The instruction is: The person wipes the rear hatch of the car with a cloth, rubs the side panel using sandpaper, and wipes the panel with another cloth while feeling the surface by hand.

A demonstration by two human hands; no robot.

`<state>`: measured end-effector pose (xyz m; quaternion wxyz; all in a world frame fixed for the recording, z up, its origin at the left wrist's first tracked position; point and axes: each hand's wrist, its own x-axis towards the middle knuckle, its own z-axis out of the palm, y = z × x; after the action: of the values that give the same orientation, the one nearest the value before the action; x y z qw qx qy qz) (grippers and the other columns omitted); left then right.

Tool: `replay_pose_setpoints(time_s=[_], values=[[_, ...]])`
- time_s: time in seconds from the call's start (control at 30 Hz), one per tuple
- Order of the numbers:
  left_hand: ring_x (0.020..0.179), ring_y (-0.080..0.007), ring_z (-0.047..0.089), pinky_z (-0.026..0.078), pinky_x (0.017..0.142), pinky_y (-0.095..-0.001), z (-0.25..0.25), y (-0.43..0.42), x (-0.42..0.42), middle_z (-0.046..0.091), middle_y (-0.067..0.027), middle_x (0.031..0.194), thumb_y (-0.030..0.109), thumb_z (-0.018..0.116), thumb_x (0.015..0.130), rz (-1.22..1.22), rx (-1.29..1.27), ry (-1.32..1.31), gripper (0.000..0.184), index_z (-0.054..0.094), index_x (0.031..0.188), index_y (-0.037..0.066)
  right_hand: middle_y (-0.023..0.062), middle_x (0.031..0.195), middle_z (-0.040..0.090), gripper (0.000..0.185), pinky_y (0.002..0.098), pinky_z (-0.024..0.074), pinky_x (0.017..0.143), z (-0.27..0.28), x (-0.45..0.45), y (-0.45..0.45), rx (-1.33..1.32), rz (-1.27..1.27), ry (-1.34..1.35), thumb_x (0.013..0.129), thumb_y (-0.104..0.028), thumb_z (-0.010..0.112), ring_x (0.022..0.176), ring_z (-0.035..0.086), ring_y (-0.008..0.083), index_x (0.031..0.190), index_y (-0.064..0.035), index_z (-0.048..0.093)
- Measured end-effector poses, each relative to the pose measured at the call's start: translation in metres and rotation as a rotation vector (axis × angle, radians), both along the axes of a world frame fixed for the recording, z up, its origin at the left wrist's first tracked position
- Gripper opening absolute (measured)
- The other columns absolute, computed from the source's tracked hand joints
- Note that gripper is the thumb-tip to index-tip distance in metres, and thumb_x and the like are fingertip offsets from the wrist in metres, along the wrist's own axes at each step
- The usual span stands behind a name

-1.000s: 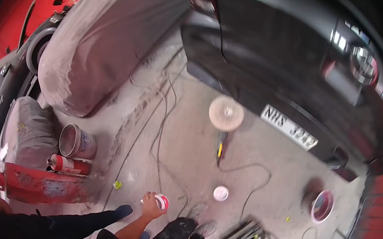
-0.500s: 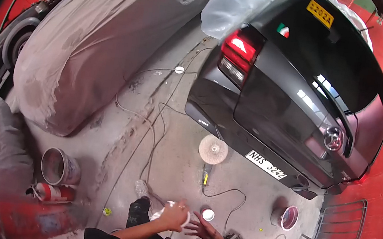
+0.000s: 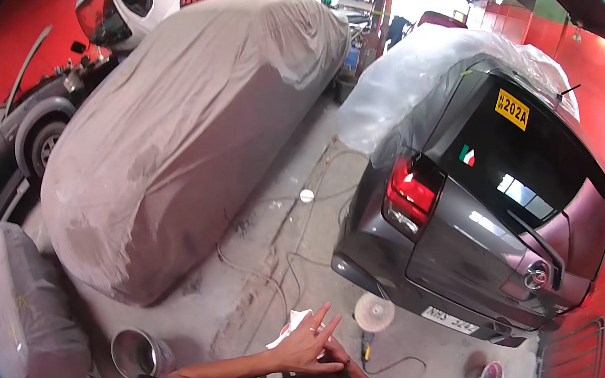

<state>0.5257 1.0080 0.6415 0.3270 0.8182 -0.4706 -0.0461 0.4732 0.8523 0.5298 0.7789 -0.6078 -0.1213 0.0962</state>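
My left hand (image 3: 303,348) is in front of my body, its back turned up and two fingers stretched forward. A crumpled white cloth (image 3: 292,325) with a reddish patch sticks out from under its far side, seemingly held by the folded fingers, which are hidden. Close against it on the right is my right hand (image 3: 343,355), partly covered by the left. What shows of its fingers looks extended, with nothing visible in them. A power polisher (image 3: 367,344) with a round, pale fluffy pad (image 3: 374,313) rests ahead by the rear bumper of the dark grey car (image 3: 474,280).
A fabric-covered car (image 3: 169,156) stands at left, with a bucket (image 3: 135,354) near its front. Another bucket (image 3: 484,377) and a metal rack (image 3: 568,377) are at right. Cables (image 3: 401,366) trail over the concrete floor. Plastic sheeting (image 3: 415,89) drapes the grey car.
The view has tilted up, showing more of both cars and the background. My hands have come together, the left now overlapping the right. The white tub beside them is out of sight.
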Motion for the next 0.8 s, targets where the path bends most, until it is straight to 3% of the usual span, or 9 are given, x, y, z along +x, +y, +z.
replay_pose_setpoints(time_s=[0.1,0.13,0.2,0.23,0.27,0.33,0.43,0.5,0.8], values=[[0.13,-0.0454,0.043,0.037,0.106,-0.0476,0.008,0.002,0.056,0.036,-0.0313,0.143,0.044,0.07,0.084,0.056,-0.178,0.193,0.084,0.033,0.146,0.0,0.0105,0.145,0.043,0.062,0.0449,0.0448,0.102,0.014,0.058,0.003,-0.209,0.002,-0.276,0.096,-0.031,0.057,0.133,0.043,0.0272,0.149,-0.0124,0.031],[0.126,-0.0414,0.049,0.041,0.103,-0.0429,0.012,0.002,0.074,0.046,-0.0283,0.138,0.039,0.071,0.085,0.089,-0.297,0.332,0.074,0.041,0.142,0.001,0.012,0.142,0.045,0.061,0.041,0.046,0.1,0.031,0.07,0.009,-0.176,-0.001,-0.114,0.095,-0.027,0.058,0.131,0.046,0.0261,0.148,-0.0094,0.032],[0.117,-0.0368,0.056,0.045,0.098,-0.0402,0.028,0.006,0.117,0.055,-0.0239,0.127,0.032,0.07,0.086,0.118,-0.322,0.432,0.061,0.049,0.135,0.002,0.0116,0.136,0.049,0.055,0.036,0.0487,0.097,-0.007,0.111,0.005,0.705,0.158,0.425,0.098,-0.021,0.054,0.124,0.052,0.0231,0.146,-0.0059,0.032],[0.108,-0.0321,0.062,0.048,0.093,-0.0375,0.042,0.005,0.136,0.064,-0.0195,0.116,0.026,0.07,0.087,0.156,-0.352,0.539,0.048,0.057,0.128,0.004,0.0116,0.136,0.049,0.055,0.036,0.0487,0.097,-0.008,0.122,0.0,0.702,0.157,0.429,0.098,-0.021,0.054,0.124,0.052,0.0231,0.146,-0.0059,0.032],[0.091,-0.0262,0.067,0.051,0.082,-0.0344,0.063,0.0,0.156,0.069,-0.0136,0.1,0.013,0.069,0.087,0.201,-0.632,0.15,0.027,0.068,0.113,0.006,0.0113,0.136,0.05,0.054,0.0369,0.0487,0.098,0.005,0.143,-0.005,0.585,0.106,0.324,0.099,-0.021,0.053,0.124,0.052,0.0227,0.146,-0.0055,0.032],[0.083,-0.0237,0.066,0.052,0.075,-0.0332,0.138,0.013,0.201,0.071,-0.0136,0.094,0.006,0.063,0.085,0.204,-0.748,0.003,0.025,0.068,0.109,0.001,0.011,0.135,0.051,0.053,0.039,0.0455,0.103,0.048,0.185,-0.014,0.602,0.09,0.334,0.098,-0.017,0.051,0.124,0.052,0.0228,0.146,-0.0042,0.032],[0.073,-0.0227,0.062,0.05,0.066,-0.0375,0.268,0.032,0.236,0.07,-0.0113,0.084,0.007,0.066,0.086,-0.008,-1.013,-0.364,0.011,0.069,0.094,0.001,0.0117,0.136,0.05,0.058,0.0393,0.043,0.105,0.035,0.237,-0.044,0.53,0.174,0.294,0.094,-0.014,0.056,0.125,0.052,0.0244,0.146,-0.0036,0.033],[0.066,-0.0254,0.069,0.054,0.064,-0.0346,0.312,0.033,0.244,0.072,-0.0149,0.077,0.017,0.065,0.09,-0.209,-1.215,-0.412,0.021,0.071,0.093,-0.004,0.0116,0.136,0.051,0.061,0.0402,0.0424,0.105,0.056,0.253,-0.051,0.477,0.167,0.339,0.09,-0.016,0.059,0.124,0.053,0.0251,0.145,-0.0029,0.035],[0.066,-0.0234,0.067,0.053,0.064,-0.0341,0.274,0.006,0.337,0.07,-0.0139,0.077,0.019,0.063,0.09,-0.125,-1.061,-0.137,0.023,0.07,0.09,-0.003,0.0113,0.127,0.057,0.069,0.0399,0.0461,0.101,0.027,0.298,-0.069,0.432,-0.13,0.376,0.083,-0.03,0.069,0.117,0.058,0.0242,0.14,-0.0018,0.041]])
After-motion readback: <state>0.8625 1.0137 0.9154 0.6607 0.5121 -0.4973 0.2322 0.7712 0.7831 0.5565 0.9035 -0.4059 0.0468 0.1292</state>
